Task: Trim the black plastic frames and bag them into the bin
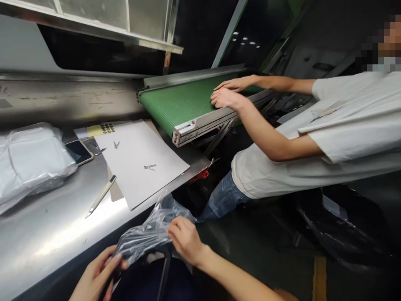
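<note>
A crumpled clear plastic bag (150, 228) stretches between my two hands, just off the front edge of the metal table. My left hand (102, 269) pinches its lower left end between thumb and fingers. On the bag's right side, the curled fingers of my right hand (186, 240) grip the film. Below it lies something dark with a straight edge that I cannot make out. Two small nail clippers (149, 167) rest apart on a white sheet of paper (140, 184) beyond the bag. To their left, a slim pointed tool (100, 196) lies on the metal.
A plastic-wrapped white bundle (34, 161) and a phone (79, 151) occupy the left of the metal table (59, 234). Behind the paper runs a green conveyor belt (178, 102). A co-worker (282, 167) stands on the right with both hands over it. A red-handled item (199, 176) sits by the table corner.
</note>
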### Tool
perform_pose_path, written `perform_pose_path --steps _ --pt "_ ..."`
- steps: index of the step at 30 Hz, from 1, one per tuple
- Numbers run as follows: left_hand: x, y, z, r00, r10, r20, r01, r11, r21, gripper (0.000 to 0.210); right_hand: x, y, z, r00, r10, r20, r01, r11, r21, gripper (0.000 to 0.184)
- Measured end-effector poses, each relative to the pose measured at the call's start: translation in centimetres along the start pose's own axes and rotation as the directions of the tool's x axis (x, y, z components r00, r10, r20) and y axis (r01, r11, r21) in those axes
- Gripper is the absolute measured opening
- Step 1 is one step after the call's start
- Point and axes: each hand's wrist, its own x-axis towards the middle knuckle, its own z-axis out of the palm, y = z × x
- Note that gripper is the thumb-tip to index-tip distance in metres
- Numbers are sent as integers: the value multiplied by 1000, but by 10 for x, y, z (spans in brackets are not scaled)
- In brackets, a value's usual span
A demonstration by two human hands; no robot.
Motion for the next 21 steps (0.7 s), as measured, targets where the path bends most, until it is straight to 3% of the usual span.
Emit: perform_pose_path --steps 4,9,11,16,21 --pt "-2 3 -1 998 -37 48 34 998 60 33 -23 -6 -1 991 59 117 -78 984 161 15" --pt "-1 3 -10 996 -85 28 83 995 53 36 -37 -59 16 960 -145 238 22 891 454 25" --pt "-2 -1 -16 993 -117 24 116 992 45 32 -31 -70 23 953 -144 267 -16 854 520 28" --pt "-8 -21 -23 958 -283 39 284 959 -5 36 -5 -58 25 919 101 382 -288 832 475 20" --pt "-20 -26 -20 910 -413 40 415 902 -118 40 13 -36 22 884 164 437 -342 866 366 25"
